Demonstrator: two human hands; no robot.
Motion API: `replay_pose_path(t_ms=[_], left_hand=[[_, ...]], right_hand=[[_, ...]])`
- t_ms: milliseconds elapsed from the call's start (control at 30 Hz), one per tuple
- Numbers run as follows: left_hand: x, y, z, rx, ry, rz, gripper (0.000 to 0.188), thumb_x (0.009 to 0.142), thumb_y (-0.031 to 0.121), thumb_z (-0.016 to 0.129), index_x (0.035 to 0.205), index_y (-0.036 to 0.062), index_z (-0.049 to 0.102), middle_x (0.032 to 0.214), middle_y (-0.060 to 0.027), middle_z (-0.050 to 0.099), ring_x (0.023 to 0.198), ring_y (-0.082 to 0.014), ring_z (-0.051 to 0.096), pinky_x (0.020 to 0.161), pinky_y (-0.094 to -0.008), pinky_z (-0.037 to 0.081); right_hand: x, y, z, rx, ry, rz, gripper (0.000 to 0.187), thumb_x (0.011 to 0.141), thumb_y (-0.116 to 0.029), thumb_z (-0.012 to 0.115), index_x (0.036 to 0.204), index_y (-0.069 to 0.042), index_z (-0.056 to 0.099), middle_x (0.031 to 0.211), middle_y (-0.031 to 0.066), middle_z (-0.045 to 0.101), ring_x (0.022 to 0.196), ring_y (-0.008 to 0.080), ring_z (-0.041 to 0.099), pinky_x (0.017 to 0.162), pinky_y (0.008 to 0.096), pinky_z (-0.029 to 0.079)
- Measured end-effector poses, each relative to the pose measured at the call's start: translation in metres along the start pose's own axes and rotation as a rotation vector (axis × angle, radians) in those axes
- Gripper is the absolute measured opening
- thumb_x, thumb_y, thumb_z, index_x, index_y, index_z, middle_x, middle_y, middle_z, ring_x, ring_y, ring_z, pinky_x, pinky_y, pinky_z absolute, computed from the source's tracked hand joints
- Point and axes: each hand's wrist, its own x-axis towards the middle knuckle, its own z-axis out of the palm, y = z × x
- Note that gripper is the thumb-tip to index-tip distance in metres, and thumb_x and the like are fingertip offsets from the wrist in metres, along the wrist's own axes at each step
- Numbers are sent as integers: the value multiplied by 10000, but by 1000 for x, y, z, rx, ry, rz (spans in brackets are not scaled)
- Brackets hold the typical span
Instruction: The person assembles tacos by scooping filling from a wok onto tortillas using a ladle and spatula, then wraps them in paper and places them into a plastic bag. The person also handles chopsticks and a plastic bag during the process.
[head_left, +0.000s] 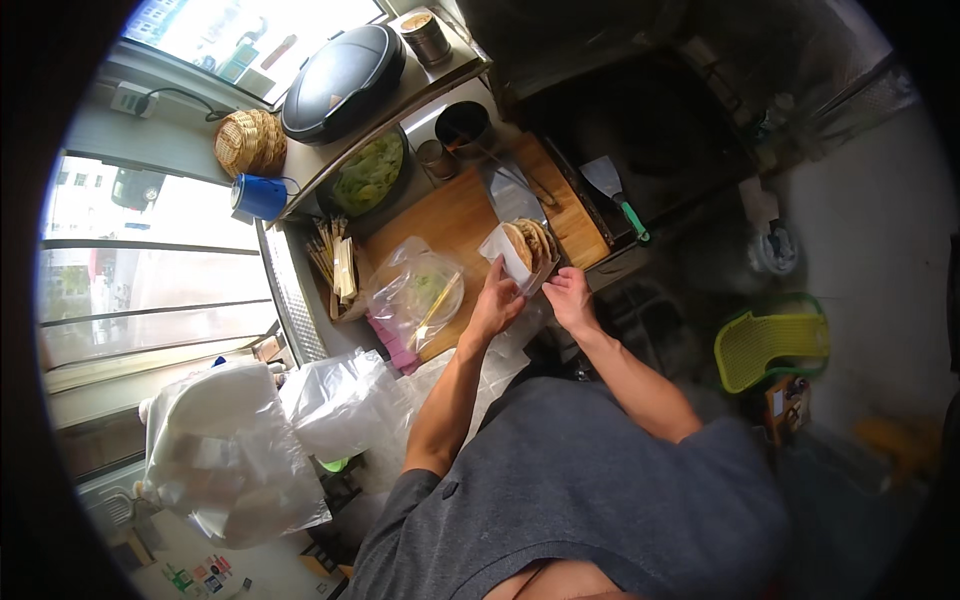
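Note:
Filled flatbreads (532, 243), browned and folded or stacked, stick up out of a white paper bag (508, 262) over the front edge of the wooden board. My left hand (497, 300) grips the bag's left side, its index finger extended along the paper. At the lower right corner, my right hand (570, 297) pinches the bag between thumb and fingers. Just behind the bread lies a wide, shiny metal blade (515, 190) on the cutting board (420, 222). Left of my left hand, a clear plastic bag (410, 285) covers a round container with something green inside and a yellow stick across it.
A dark griddle (640, 130) with a green-handled scraper (615, 195) is at the right. Behind the board are a bowl of lettuce (368, 180) and a black pot (463, 125). Wooden sticks (335, 260) stand at left, above hanging plastic bags (225, 450). A yellow-green basket (770, 345) sits far right.

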Motion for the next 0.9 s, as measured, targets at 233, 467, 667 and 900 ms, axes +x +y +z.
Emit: replay_pose_path(t_ms=[233,467,667,900], left_hand=[[-1,15,-16,49,-115,-62,207,792,123,745,957,3,710,1672,-328,192,1446,-487,418,1144,-445,420],[-1,-4,-23,77,-215,-37,434,800,88,733,1231,50,708,1681,-323,179,1513,-452,342,1169,-445,395],[-3,-6,-15,151,-88,31,242,766,109,765,992,29,735,1604,-354,314,1384,-482,482,1103,-480,462],[-30,95,-44,324,16,-223,193,811,159,721,935,10,717,1290,-253,601,1139,-401,619,946,-459,519]], right_hand=[[16,-4,26,551,-163,-56,669,878,-63,816,1410,40,423,1356,171,606,1231,232,606,1051,347,492],[23,-7,64,261,27,-29,897,743,-234,938,1400,50,398,1326,206,579,1196,291,594,1017,401,494],[38,18,80,153,177,-117,798,742,-179,858,1368,66,429,1255,238,591,1161,351,615,1000,432,498],[37,-3,55,127,99,-196,699,774,-179,833,1339,46,490,1237,217,633,1137,322,636,985,418,503]])
